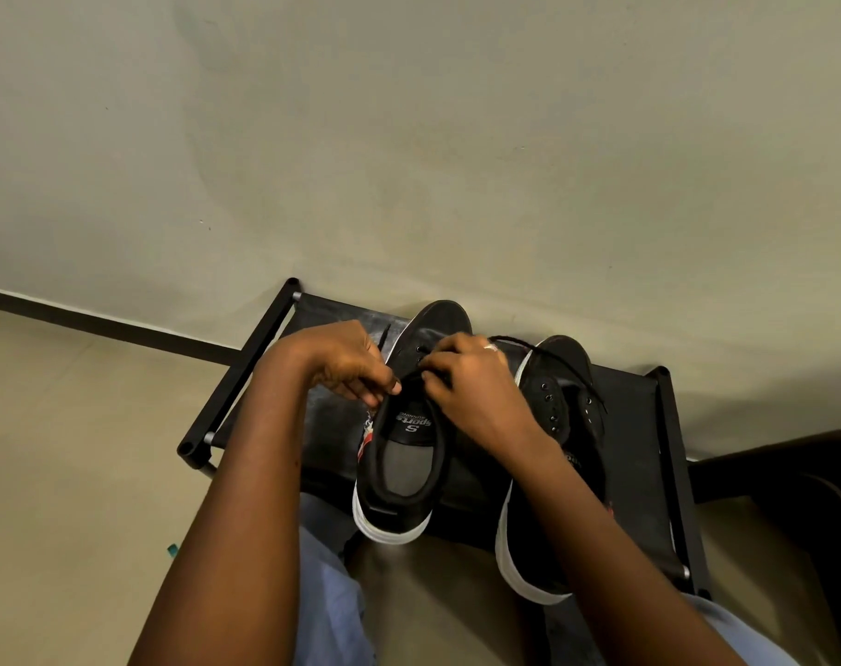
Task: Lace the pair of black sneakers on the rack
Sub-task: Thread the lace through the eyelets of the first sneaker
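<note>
Two black sneakers with white soles stand on a low black rack (647, 454), toes toward the wall. Both my hands work over the left sneaker (404, 468). My left hand (346, 365) pinches the left edge of its throat near the tongue, where a lace end may be held but is hidden. My right hand (466, 382) curls its fingers on the right eyelet row and grips the black lace (543, 350), which arcs over to the right sneaker (570, 425). The right sneaker shows open eyelets with a loose lace end.
The rack stands against a pale wall with a dark skirting strip (96, 324). Pale floor lies to the left. A dark piece of furniture (793, 473) sits at the right. My knees in light blue cloth (329, 598) are below the rack.
</note>
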